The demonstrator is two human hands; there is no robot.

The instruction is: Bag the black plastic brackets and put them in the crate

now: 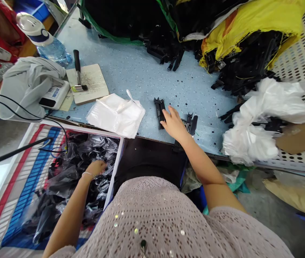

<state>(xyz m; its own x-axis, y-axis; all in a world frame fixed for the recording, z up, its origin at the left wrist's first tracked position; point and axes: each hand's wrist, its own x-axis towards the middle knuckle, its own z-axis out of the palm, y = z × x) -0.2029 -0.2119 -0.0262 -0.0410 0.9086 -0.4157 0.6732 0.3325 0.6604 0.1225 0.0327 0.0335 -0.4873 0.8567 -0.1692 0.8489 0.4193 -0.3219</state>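
Note:
My right hand (174, 124) is over the table with its fingers spread, their tips at the right edge of a slim black plastic part (159, 111). Under and beside my right wrist lie more black plastic parts (191, 123), partly covered by it. My left hand (96, 167), with a beaded bracelet at the wrist, is low over the box at the left among black parts in clear bags (71, 175). Its fingers are curled, and whatever may be in them is hidden. Between the hands, a stack of thin white plastic bags (117, 115) lies at the table edge.
Black parts spill from a green-edged sack (131, 39) and a yellow sack (252, 28) at the back. Crumpled white bags (252, 136) lie right. At left are a brush (78, 73) on a board (97, 80), a scale (58, 95), a bottle (50, 46) and cables (34, 116).

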